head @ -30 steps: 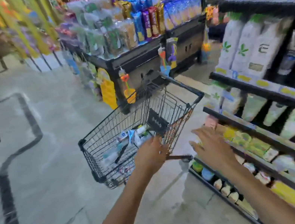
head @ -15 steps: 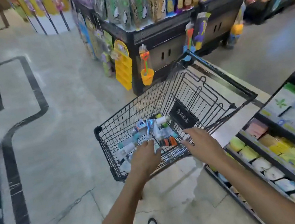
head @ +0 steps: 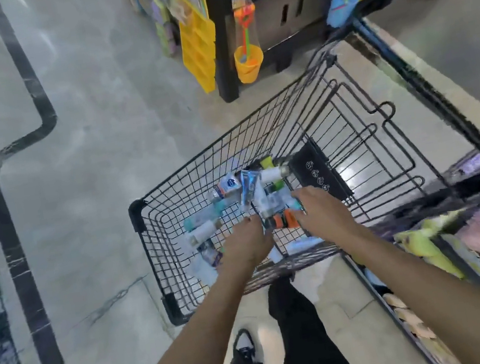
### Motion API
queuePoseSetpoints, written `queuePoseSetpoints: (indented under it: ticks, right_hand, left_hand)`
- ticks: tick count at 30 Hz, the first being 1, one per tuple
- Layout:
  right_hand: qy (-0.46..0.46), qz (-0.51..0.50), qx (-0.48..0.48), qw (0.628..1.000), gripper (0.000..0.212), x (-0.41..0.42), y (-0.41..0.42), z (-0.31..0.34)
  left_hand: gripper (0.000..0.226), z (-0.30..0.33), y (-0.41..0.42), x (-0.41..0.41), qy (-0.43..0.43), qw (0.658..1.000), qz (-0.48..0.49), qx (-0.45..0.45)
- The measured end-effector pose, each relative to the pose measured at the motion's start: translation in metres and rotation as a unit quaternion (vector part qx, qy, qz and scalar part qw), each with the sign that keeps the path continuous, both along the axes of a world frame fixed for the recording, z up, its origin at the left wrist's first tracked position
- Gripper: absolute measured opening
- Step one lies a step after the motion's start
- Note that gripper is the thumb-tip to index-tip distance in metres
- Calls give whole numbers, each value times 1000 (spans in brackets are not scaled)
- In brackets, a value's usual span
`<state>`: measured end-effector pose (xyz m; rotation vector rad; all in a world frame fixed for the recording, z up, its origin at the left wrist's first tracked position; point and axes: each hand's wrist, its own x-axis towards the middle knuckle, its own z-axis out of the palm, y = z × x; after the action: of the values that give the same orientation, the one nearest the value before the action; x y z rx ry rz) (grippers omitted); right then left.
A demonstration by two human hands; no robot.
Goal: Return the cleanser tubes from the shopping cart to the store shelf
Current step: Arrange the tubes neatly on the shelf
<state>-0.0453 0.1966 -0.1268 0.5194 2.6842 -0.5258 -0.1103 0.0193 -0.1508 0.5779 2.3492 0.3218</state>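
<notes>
- Several cleanser tubes (head: 253,192) lie heaped on the wire floor of the shopping cart (head: 161,253), crossing one another at mixed angles; most are white, pale blue or teal, and the labels are too blurred to read.
- One tube with an orange cap end (head: 285,219) lies at the near side of the heap, between the two hands.
- Left hand (head: 247,240) reaches down into the basket, back of the hand up, fingertips at the near edge of the heap; fingers lie close together and point down, and whether they pinch a tube cannot be told.
- Right hand (head: 320,211) reaches in beside it, fingers stretched forward and slightly spread over the tubes at the orange cap end; actual grip cannot be told.
- Black child-seat flap (head: 319,175) stands just beyond the right hand, tilted, with small white marks on it.
- Store shelf (head: 457,259) runs along the right of the cart, holding yellow and pale packets, blurred.
- Dark display stand (head: 276,15) stands beyond the cart, with a yellow hanging card (head: 198,41) and an orange toy bucket (head: 249,66) hung on its front.
- Pale floor (head: 96,175) carries a black inlaid line.
- Black shoe (head: 243,346) and dark trouser leg (head: 300,331) show below the cart.
</notes>
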Motion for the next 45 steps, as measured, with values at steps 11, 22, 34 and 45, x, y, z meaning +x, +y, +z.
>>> queuePoseSetpoints:
  ticks: [11, 22, 34, 45]
  right_hand:
    - [-103, 105, -10, 989, 51, -139, 82, -169]
    - [-158, 184, 94, 966, 49, -220, 98, -312]
    - [-196, 177, 101, 959, 39, -218, 102, -303]
    - [-69, 136, 31, 988, 64, -192, 70, -149]
  left_hand:
    - [19, -151, 92, -80, -110, 981, 159, -29]
    - [52, -310, 130, -106, -175, 928, 328, 1]
    - [51, -315, 126, -110, -229, 874, 422, 74]
    - [44, -151, 22, -104, -453, 710, 476, 255]
